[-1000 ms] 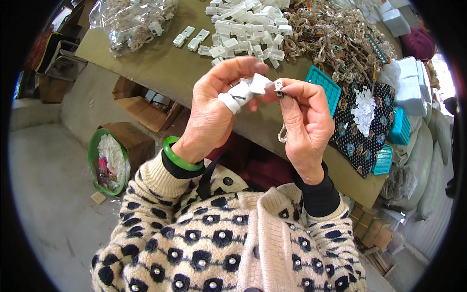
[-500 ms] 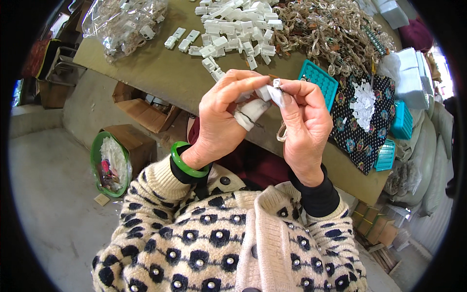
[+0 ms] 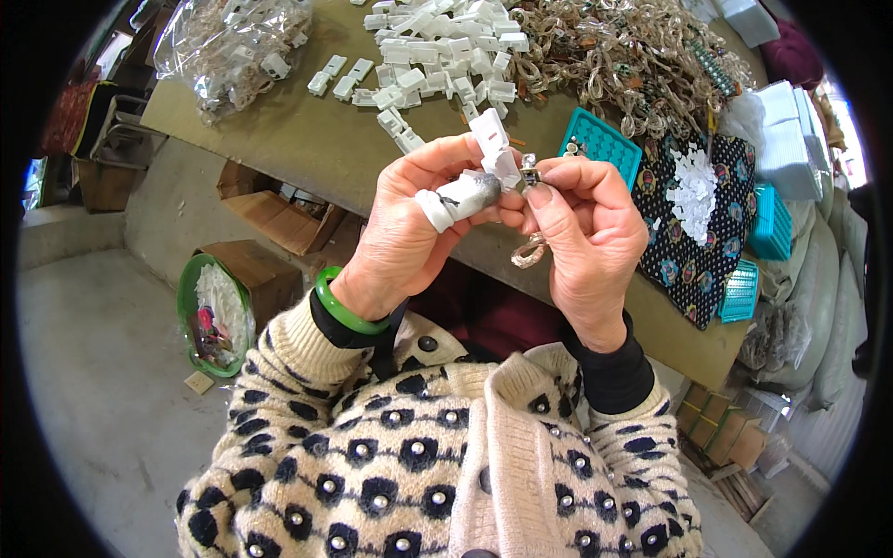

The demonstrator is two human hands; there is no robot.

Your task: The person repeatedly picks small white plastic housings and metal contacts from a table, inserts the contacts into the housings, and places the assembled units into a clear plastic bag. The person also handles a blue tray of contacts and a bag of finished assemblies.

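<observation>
My left hand [image 3: 395,219] is closed on a white plastic casing [image 3: 489,135], which stands up above its fingertips. White wrapping with a grey, smudged tip covers the left thumb [image 3: 465,197]. Just to the right, my right hand [image 3: 595,237] pinches a small electronic part [image 3: 530,169] with a metallic, clear-looking top between thumb and forefinger. A looped clear cable [image 3: 528,251] hangs below those fingers; where it joins the part is hidden. The casing and the part are close together, and fingers hide whether they touch.
White casings [image 3: 442,51] lie heaped at the table's far side, beside a pile of coiled cables [image 3: 633,56]. A clear bag [image 3: 233,56] holds more pieces. Right are a teal tray [image 3: 603,144] and white bits [image 3: 695,195] on patterned cloth [image 3: 674,265]. A green basket [image 3: 191,335] stands lower left.
The white casing has come up into view above my left fingers and now stands upright. My left thumb has turned, and my right fingertips have drawn slightly away, showing the small part.
</observation>
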